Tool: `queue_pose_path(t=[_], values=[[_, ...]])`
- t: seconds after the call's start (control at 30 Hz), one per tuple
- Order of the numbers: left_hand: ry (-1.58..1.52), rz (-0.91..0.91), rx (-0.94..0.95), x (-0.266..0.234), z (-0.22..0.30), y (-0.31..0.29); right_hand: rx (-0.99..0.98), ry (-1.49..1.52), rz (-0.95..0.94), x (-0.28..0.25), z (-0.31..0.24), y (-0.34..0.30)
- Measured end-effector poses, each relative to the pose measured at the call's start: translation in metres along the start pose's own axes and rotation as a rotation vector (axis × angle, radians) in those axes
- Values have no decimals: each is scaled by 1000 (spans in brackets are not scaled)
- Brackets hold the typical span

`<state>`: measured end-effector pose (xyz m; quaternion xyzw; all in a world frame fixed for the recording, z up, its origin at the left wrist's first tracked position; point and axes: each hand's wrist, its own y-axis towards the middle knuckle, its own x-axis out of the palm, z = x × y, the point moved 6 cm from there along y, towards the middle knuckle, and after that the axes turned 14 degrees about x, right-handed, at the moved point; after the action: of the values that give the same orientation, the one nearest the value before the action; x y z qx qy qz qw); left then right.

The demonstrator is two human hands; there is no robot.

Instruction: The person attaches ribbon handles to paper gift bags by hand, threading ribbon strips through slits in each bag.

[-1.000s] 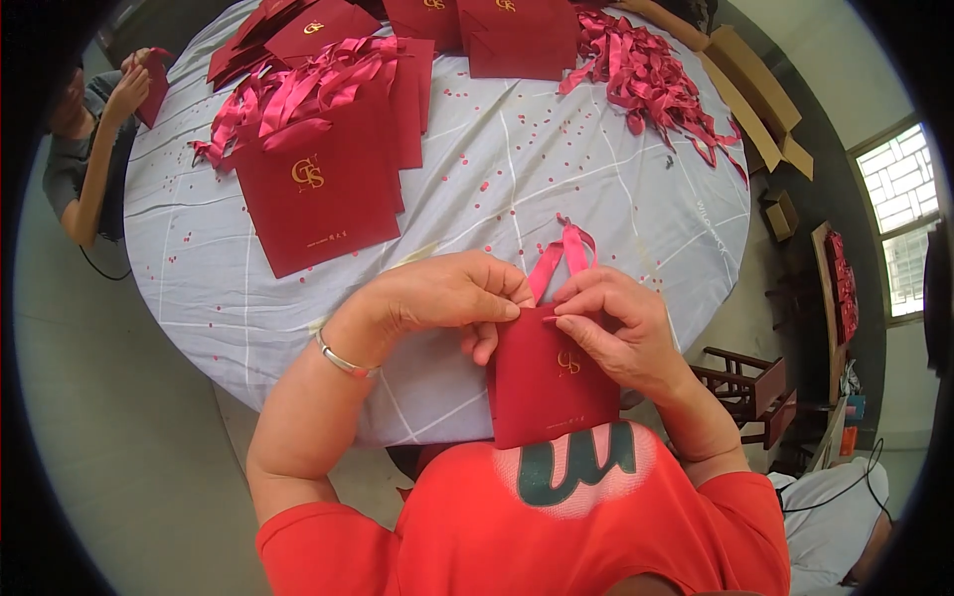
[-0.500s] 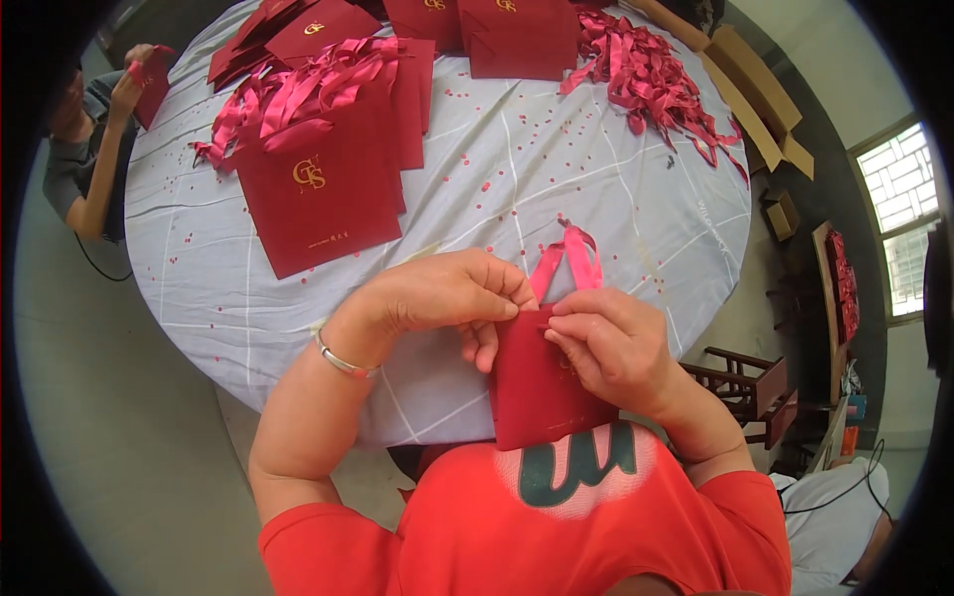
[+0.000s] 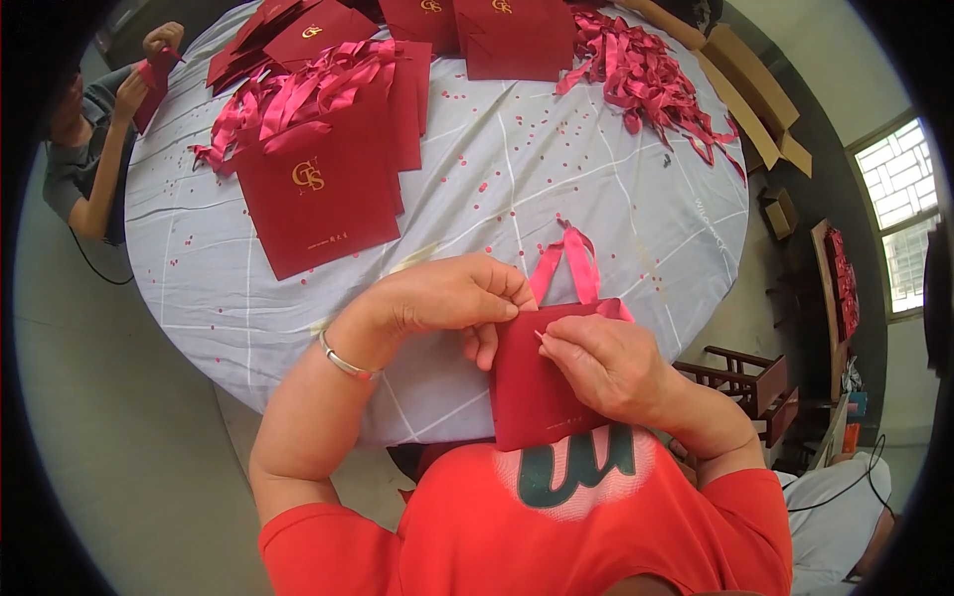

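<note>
A small dark red paper gift bag (image 3: 532,382) lies against my shirt at the table's near edge, its face toward me. My left hand (image 3: 462,298) pinches the bag's top left edge between thumb and forefinger, the other fingers curled behind it. Over the bag's upper right front, my right hand (image 3: 606,363) is closed in a pinch. A tiny pale pink tip shows at its fingertips, too small to name. Beyond the bag's top edge, a pink ribbon (image 3: 581,263) loops onto the cloth. More ribbon shows at the top right corner, behind my right hand.
Finished-looking red bags with ribbon handles (image 3: 318,189) stand at the left on the round cloth-covered table (image 3: 477,189). More bags (image 3: 512,40) and a ribbon heap (image 3: 646,79) lie farther back. Another person (image 3: 94,149) handles a bag at far left. Wooden stools (image 3: 745,387) stand at right.
My right hand has moved slightly down and away from the bag's top edge, still pinching. Ribbon now shows at the top right corner. My left hand keeps its place.
</note>
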<state>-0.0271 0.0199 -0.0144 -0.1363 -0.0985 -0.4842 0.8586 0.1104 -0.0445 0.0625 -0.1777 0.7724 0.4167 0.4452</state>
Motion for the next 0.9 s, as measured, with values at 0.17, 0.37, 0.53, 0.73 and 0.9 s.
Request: queue_pose_path(t=[0.17, 0.37, 0.53, 0.73, 0.9], values=[[47, 0, -21, 1, -1, 1, -29, 14, 3, 2, -1, -9], [46, -18, -26, 0, -5, 2, -23, -13, 33, -3, -3, -8], [30, -3, -23, 0, -3, 1, 66, -12, 33, -5, 3, -10], [47, 5, -33, 0, -1, 1, 133, 58, 30, -5, 8, -9], [-3, -13, -20, 1, -2, 1, 225, 122, 54, -5, 17, -6]])
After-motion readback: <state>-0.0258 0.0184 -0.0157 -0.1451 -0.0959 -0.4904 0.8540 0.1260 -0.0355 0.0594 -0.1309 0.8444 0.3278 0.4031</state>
